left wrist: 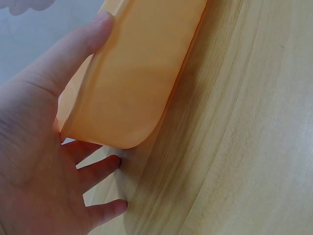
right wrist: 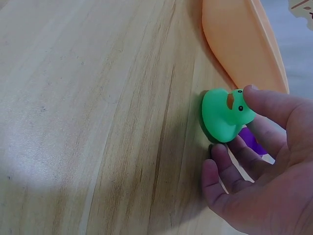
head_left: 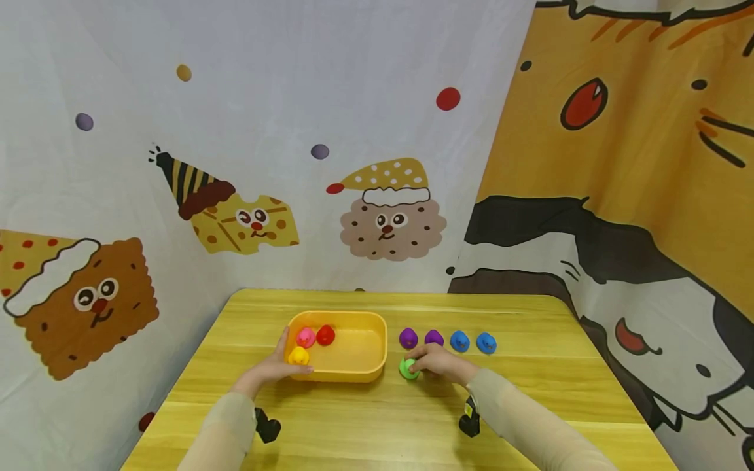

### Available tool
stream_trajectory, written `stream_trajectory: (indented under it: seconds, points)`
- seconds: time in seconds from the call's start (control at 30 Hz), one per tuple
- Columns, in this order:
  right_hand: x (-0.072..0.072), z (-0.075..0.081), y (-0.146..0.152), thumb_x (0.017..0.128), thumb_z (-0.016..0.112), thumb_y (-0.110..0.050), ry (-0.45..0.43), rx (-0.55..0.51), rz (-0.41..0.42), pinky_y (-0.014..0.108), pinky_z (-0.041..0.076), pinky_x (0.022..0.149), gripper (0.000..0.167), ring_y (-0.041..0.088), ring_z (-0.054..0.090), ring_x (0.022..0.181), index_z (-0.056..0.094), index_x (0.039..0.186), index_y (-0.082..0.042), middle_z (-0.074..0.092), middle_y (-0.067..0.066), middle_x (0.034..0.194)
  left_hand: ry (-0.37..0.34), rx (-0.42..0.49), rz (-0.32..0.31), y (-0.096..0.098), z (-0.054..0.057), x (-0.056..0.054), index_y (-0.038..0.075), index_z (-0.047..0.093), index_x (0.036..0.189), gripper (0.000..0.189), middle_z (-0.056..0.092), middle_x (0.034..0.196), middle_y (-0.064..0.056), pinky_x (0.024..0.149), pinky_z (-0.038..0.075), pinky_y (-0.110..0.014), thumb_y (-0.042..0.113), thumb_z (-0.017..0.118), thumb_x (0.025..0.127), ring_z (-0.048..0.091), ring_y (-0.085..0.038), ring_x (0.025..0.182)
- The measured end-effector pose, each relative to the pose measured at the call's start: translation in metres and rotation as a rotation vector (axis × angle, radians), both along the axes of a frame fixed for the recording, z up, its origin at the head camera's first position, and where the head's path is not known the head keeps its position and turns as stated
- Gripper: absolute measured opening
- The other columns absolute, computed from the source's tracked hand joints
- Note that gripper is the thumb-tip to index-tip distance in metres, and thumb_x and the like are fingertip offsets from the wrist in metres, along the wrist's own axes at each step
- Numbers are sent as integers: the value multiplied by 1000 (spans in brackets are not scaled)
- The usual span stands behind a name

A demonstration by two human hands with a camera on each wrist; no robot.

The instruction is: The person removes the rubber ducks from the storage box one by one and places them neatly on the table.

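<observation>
A small green rubber duck (right wrist: 220,117) sits on the wooden table to the right of an orange plastic bin (head_left: 353,378). My right hand (head_left: 442,362) pinches the duck, thumb at its head and fingers behind it. At the bin's near left corner, my left hand (head_left: 268,371) grips with the thumb over the front rim. Its other fingers lie spread along the left end, as the left wrist view shows. Inside the bin's left part are a pink duck (head_left: 305,337), a red duck (head_left: 326,335) and a yellow duck (head_left: 299,356).
Two purple ducks (head_left: 408,337) and two blue ducks (head_left: 460,341) stand in a row right of the bin, just beyond my right hand. Behind the table (head_left: 365,425) hangs a white cloth (head_left: 253,78) with cartoon prints. Black camera mounts sit at both wrists.
</observation>
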State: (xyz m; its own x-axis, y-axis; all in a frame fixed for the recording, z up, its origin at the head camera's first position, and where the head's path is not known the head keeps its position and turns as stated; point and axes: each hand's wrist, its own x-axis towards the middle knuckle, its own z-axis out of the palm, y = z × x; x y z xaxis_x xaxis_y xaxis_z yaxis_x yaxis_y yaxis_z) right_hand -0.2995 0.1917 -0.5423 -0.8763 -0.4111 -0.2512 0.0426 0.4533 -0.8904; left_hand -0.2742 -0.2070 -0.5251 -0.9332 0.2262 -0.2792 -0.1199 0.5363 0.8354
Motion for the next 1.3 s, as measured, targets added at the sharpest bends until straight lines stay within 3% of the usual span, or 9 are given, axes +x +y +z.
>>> stream_trajectory:
  seconds: [0.07,0.17,0.27,0.37,0.57,0.73,0.93,1.13,1.3]
  points:
    - [0,1,0,85,70,-5,-7,-4,-2,28,33,54,39,14,35,55,63,122,6,66,2,94,14,5,-10,-1,-1,-1,7,-22,150,129,-6,153,-36,106,5,-70,42,79,78,7,-57,137]
    - [-1,3,2,86,70,-5,5,-8,1,31,41,59,38,13,44,62,63,121,7,67,5,102,5,3,-8,-4,-5,-3,9,-22,150,130,-5,154,-35,106,5,-70,43,80,77,7,-56,137]
    - [-1,9,2,87,67,-5,23,-12,9,42,51,79,37,19,58,85,62,121,9,66,14,113,-16,3,12,-5,-9,-6,13,-21,152,133,-4,156,-32,109,4,-67,45,82,74,7,-53,139]
    - [-3,17,0,89,65,-6,42,15,-4,51,46,93,36,26,58,108,61,122,9,63,18,121,-15,-4,11,-5,-9,-6,12,-21,152,135,-3,155,-32,109,6,-67,47,82,72,9,-53,139]
    - [-11,32,-8,92,64,-15,-3,22,-46,56,43,88,38,30,57,107,61,126,1,60,18,126,8,-2,0,-2,-2,-1,7,-21,151,134,-3,154,-36,107,8,-70,44,82,73,11,-57,136]
    - [-21,41,-16,95,61,-16,-9,-44,-42,61,40,94,37,35,58,108,60,128,-1,64,16,116,6,-4,7,-2,-3,-2,7,-20,151,135,-3,154,-35,108,8,-68,44,83,73,11,-56,137]
    - [-32,52,-36,93,63,-15,22,-88,-15,55,46,89,41,20,59,89,57,130,2,63,18,115,13,9,5,-5,-6,-4,9,-20,151,135,-3,154,-35,109,7,-67,45,83,72,10,-54,138]
    - [-40,64,-62,93,65,-19,23,-116,10,59,40,97,41,24,58,109,60,130,-4,60,16,128,5,1,24,-4,-3,-3,7,-19,152,129,-2,155,-34,108,10,-68,36,82,76,13,-54,137]
    - [-43,64,-84,93,65,-23,3,-116,15,58,41,97,39,24,58,107,61,129,-8,62,12,124,-10,19,33,-5,-8,-5,10,-18,152,128,-2,157,-30,109,7,-67,36,82,76,12,-51,139]
